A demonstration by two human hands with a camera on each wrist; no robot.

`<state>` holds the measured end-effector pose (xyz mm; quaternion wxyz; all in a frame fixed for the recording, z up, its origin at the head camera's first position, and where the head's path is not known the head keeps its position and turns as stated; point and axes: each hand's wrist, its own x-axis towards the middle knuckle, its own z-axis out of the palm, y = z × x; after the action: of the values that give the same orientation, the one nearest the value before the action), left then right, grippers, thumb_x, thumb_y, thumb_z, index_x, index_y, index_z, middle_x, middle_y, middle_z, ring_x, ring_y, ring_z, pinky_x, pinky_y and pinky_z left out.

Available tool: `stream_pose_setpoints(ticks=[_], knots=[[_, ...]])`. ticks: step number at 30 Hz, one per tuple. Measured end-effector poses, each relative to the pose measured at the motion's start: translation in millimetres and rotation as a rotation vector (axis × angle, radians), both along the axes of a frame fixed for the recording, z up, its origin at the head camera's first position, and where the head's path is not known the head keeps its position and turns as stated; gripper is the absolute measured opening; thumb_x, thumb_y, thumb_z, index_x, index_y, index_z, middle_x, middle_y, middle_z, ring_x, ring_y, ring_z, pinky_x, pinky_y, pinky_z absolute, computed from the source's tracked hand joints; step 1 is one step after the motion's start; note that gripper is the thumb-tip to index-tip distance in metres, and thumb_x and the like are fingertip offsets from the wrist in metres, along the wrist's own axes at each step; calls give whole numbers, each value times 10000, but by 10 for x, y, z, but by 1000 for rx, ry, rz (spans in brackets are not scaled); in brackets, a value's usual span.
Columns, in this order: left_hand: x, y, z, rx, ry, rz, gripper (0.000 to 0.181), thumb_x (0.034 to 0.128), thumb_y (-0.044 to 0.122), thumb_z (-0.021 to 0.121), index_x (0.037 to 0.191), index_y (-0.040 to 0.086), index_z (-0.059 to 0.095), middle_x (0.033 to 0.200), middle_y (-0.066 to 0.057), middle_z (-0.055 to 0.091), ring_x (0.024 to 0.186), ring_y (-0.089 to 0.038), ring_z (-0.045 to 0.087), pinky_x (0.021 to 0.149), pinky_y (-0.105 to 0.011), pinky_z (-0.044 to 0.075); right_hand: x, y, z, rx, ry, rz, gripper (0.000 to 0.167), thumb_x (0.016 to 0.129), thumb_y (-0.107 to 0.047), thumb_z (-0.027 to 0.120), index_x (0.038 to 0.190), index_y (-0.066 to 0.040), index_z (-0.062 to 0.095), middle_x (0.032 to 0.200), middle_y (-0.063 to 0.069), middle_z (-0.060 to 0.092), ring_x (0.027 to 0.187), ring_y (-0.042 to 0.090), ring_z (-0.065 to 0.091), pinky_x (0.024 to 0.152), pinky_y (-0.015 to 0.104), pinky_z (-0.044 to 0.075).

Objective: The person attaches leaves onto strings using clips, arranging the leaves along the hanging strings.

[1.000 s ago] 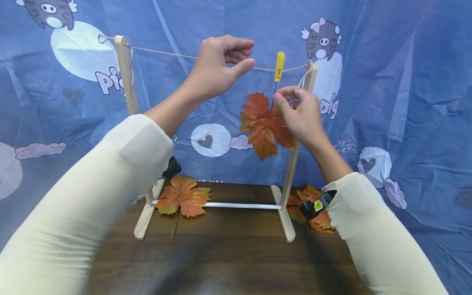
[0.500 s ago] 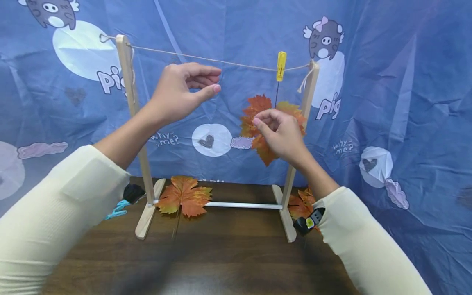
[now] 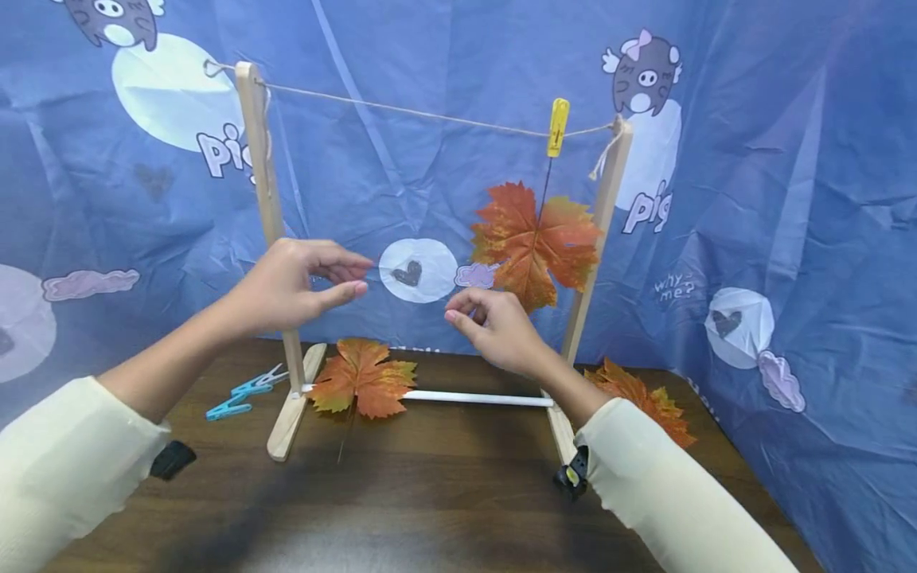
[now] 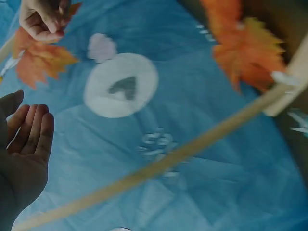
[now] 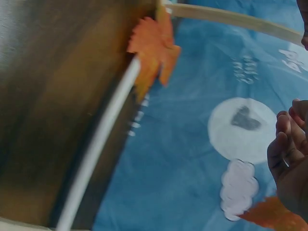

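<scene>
Where the blue, pig-printed cloth backdrop (image 3: pixel 752 199) ends, a dark brown wood-grain table (image 3: pixel 430 501) begins. On it: one pale wooden two-post rack (image 3: pixel 267 175), slim white rod (image 3: pixel 480 398) low down, thin beige cord (image 3: pixel 430 117) strung across the top. Left hand (image 3: pixel 304 282): thumb and fingers apart, nothing held. Right hand (image 3: pixel 494 326): fingers loosely curled, nothing seen in them. Orange-red, lobed artificial leaf (image 3: pixel 533 247): hanging below the cord near its right end; judged done. Second such leaf (image 3: pixel 361 378): overlapping the rod's left end. Third leaf (image 3: pixel 648 402): at the table's right, partly hidden; both unpegged, judged outstanding. Yellow plastic clothespin (image 3: pixel 558 127): on the cord, holding the first leaf's stem. Light-blue plastic clothespins (image 3: pixel 232 404): on the table, left of the rack, count unclear, apparently spare.
</scene>
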<state>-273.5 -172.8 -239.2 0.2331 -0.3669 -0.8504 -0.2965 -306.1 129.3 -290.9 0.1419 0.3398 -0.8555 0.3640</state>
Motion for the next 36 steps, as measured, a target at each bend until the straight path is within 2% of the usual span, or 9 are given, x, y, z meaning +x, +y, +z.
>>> stream_pose_setpoints(ticks=[4, 8, 13, 16, 19, 21, 27, 31, 36], knots=[[71, -242, -323, -58, -148, 39, 228, 957, 166, 749, 1163, 70, 763, 982, 8, 764, 884, -143, 724, 826, -400, 604, 9, -80, -229, 27, -14, 44, 94, 997, -142, 685, 1000, -71, 746, 788, -38, 690, 607, 175, 589, 530, 262, 455], [150, -506, -676, -92, -291, 73, 226, 959, 193, 749, 1148, 71, 766, 926, 55, 748, 807, -80, 690, 717, -320, 593, 37, -157, -476, 63, -52, 80, 77, 988, -135, 694, 984, -74, 741, 799, -19, 697, 615, 121, 589, 563, 240, 467], [158, -853, -1084, -134, -362, 116, 228, 940, 194, 768, 1110, 42, 770, 898, 78, 754, 746, -24, 659, 626, -261, 543, 84, -270, -728, 110, -93, 110, 58, 983, -122, 700, 970, -72, 725, 804, -22, 702, 632, 37, 588, 601, 231, 485], [128, -1064, -1261, -152, -402, 190, 231, 928, 191, 779, 1102, 40, 776, 908, 78, 759, 745, -23, 656, 627, -262, 534, 96, -347, -843, 142, -90, 108, 63, 975, -135, 711, 977, -74, 727, 810, -41, 702, 664, 31, 597, 628, 226, 488], [92, -1245, -1394, -169, -439, 259, 239, 925, 193, 780, 1100, 30, 776, 901, 70, 759, 753, -41, 663, 635, -264, 532, 105, -436, -939, 180, -90, 106, 106, 970, -150, 717, 1022, -60, 734, 826, -42, 713, 686, 50, 597, 638, 228, 484], [66, -1332, -1462, -182, -457, 281, 254, 927, 198, 775, 1102, 15, 772, 903, 56, 760, 760, -65, 672, 638, -270, 536, 116, -498, -982, 198, -100, 111, 137, 966, -146, 717, 1058, -46, 734, 850, -30, 728, 711, 62, 607, 653, 230, 489], [-11, -1462, -1622, -208, -500, 305, 313, 895, 214, 806, 1084, -31, 757, 892, 11, 758, 779, -132, 700, 646, -292, 554, 141, -668, -1051, 244, -123, 139, 180, 964, -141, 720, 1116, -45, 734, 918, -5, 733, 791, 60, 627, 731, 212, 512], [-43, -1526, -1706, -209, -528, 317, 358, 847, 232, 851, 1057, -41, 753, 879, -12, 759, 780, -155, 704, 651, -301, 551, 159, -764, -1097, 276, -123, 150, 216, 962, -156, 731, 1165, -83, 731, 890, -52, 704, 777, 17, 608, 711, 185, 495], [-91, -1554, -1786, -182, -565, 305, 385, 807, 208, 880, 1049, -60, 745, 901, -53, 759, 790, -168, 707, 654, -290, 563, 186, -848, -1150, 338, -105, 160, 313, 964, -161, 732, 1270, -106, 700, 883, -79, 698, 763, -22, 599, 695, 157, 483]])
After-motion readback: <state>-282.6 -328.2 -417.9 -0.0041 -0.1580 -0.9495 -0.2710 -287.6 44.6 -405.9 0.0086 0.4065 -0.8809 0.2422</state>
